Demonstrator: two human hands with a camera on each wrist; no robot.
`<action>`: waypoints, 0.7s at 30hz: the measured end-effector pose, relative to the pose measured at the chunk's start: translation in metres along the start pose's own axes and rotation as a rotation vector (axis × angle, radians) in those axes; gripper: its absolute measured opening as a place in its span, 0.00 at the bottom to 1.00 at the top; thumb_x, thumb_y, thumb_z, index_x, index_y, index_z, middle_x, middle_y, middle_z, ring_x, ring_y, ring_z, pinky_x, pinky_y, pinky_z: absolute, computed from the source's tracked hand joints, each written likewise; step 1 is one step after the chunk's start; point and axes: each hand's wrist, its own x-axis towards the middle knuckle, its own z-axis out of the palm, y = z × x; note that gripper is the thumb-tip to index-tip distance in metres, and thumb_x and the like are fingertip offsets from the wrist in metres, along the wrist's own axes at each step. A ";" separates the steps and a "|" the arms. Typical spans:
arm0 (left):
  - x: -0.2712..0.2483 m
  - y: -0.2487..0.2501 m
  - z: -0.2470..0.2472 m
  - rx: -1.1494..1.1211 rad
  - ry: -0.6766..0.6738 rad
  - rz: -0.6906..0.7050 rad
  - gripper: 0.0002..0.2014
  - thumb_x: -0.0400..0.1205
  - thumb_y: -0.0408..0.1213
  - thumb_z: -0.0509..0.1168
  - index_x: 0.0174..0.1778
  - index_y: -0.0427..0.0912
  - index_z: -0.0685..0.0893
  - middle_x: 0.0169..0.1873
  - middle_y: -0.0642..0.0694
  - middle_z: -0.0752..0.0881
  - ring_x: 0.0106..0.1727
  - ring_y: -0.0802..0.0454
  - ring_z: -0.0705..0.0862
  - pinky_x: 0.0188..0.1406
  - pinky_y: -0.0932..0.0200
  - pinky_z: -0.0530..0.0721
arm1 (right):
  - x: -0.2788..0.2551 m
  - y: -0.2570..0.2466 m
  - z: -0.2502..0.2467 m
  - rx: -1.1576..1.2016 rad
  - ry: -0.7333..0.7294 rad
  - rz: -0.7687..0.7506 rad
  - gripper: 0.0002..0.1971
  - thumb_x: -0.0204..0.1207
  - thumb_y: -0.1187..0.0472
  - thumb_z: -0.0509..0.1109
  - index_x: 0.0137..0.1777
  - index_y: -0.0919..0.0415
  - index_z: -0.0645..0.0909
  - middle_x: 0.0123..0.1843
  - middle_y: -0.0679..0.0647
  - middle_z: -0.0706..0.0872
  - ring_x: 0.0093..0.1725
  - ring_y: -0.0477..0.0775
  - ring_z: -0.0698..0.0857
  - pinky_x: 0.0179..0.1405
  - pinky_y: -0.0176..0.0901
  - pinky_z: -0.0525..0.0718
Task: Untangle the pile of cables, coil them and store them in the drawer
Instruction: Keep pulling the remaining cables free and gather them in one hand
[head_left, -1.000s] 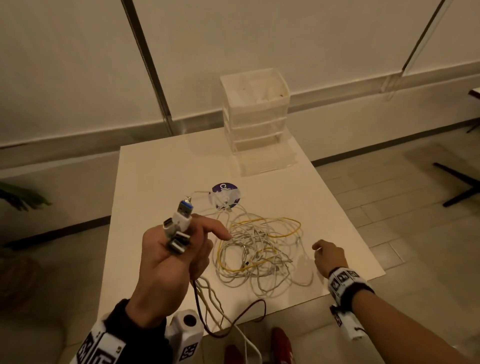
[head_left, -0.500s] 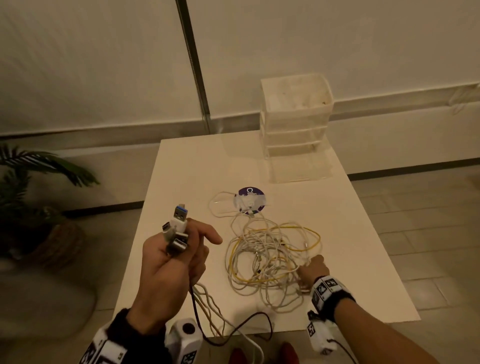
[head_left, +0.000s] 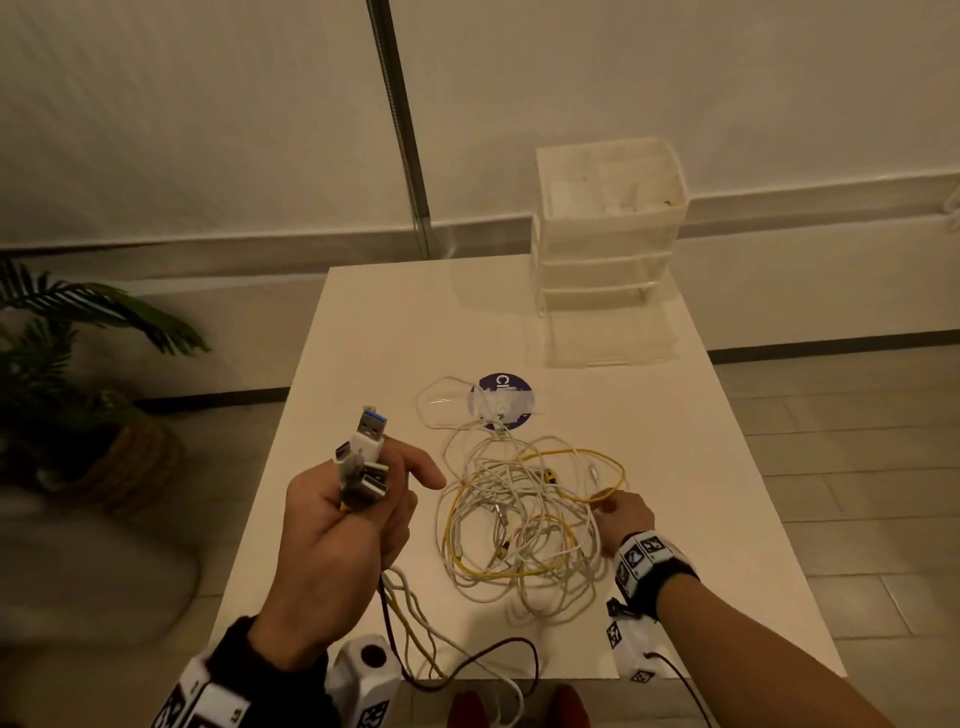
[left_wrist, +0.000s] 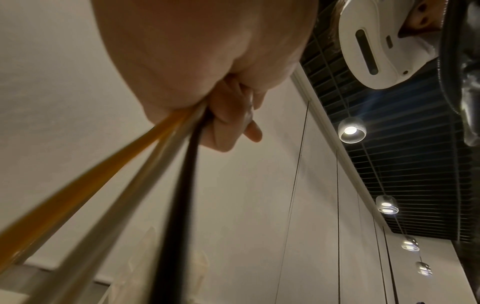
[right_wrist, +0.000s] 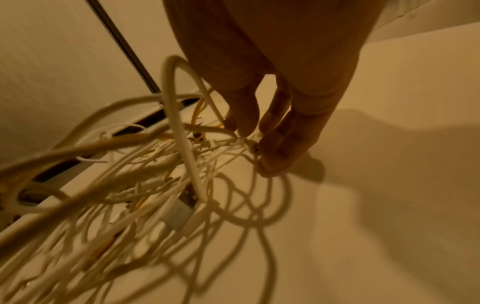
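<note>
A tangled pile of white and yellow cables (head_left: 519, 519) lies in the middle of the white table (head_left: 701, 467). My left hand (head_left: 337, 525) is raised over the table's front left and grips a bundle of USB plugs (head_left: 363, 457) that stick up from the fist. Yellow, white and black cables (left_wrist: 130, 185) trail down from my left hand (left_wrist: 228, 115). My right hand (head_left: 618, 512) is at the pile's right edge. In the right wrist view my right hand (right_wrist: 253, 144) pinches a thin strand of the pile (right_wrist: 145, 174) between thumb and fingertips. A white drawer unit (head_left: 608, 223) stands at the table's far end.
A purple round sticker (head_left: 501, 400) lies under the pile's far loops. A potted plant (head_left: 62, 364) stands on the floor to the left. A dark cable (head_left: 493, 654) hangs over the table's front edge. Tiled floor lies to the right.
My right hand has moved from beside the pile into its right edge and taken a strand. The left hand still holds the plugs up. The head view has swung left.
</note>
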 end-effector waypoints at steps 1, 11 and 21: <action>0.000 -0.001 -0.001 0.005 0.010 -0.001 0.27 0.74 0.62 0.70 0.38 0.36 0.87 0.18 0.52 0.64 0.18 0.57 0.59 0.20 0.69 0.59 | 0.001 -0.001 0.001 -0.038 0.008 -0.022 0.07 0.77 0.62 0.67 0.50 0.63 0.86 0.50 0.62 0.89 0.44 0.63 0.85 0.36 0.39 0.77; 0.008 -0.005 -0.006 0.028 0.034 -0.006 0.28 0.74 0.63 0.70 0.38 0.36 0.86 0.19 0.46 0.61 0.18 0.56 0.57 0.20 0.67 0.58 | 0.012 -0.008 0.006 0.046 0.042 0.132 0.18 0.74 0.55 0.71 0.29 0.59 0.68 0.29 0.59 0.76 0.28 0.56 0.74 0.30 0.43 0.69; 0.022 -0.004 -0.012 0.023 -0.011 -0.020 0.22 0.77 0.55 0.67 0.38 0.35 0.86 0.19 0.46 0.60 0.19 0.55 0.56 0.19 0.66 0.57 | -0.036 -0.048 -0.054 0.663 -0.052 0.082 0.09 0.79 0.66 0.69 0.40 0.71 0.83 0.35 0.65 0.85 0.35 0.62 0.85 0.36 0.56 0.89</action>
